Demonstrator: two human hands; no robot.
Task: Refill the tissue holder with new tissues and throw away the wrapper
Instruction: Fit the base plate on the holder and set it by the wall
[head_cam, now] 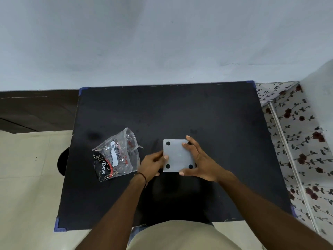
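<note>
A square grey tissue holder (177,156) lies bottom up on the black table (207,112), its round black feet showing at the corners. My left hand (152,164) grips its left edge. My right hand (200,162) clasps its right side, fingers over the far right corner and thumb at the near edge. An empty clear plastic wrapper (117,156) with black and red print lies crumpled on the table, to the left of my left hand and apart from it. No tissues are visible.
The table stands against a pale blue wall (162,42). A floral-patterned cloth unit (297,132) is close on the right. A dark round object (62,162) sits on the tiled floor just left of the table.
</note>
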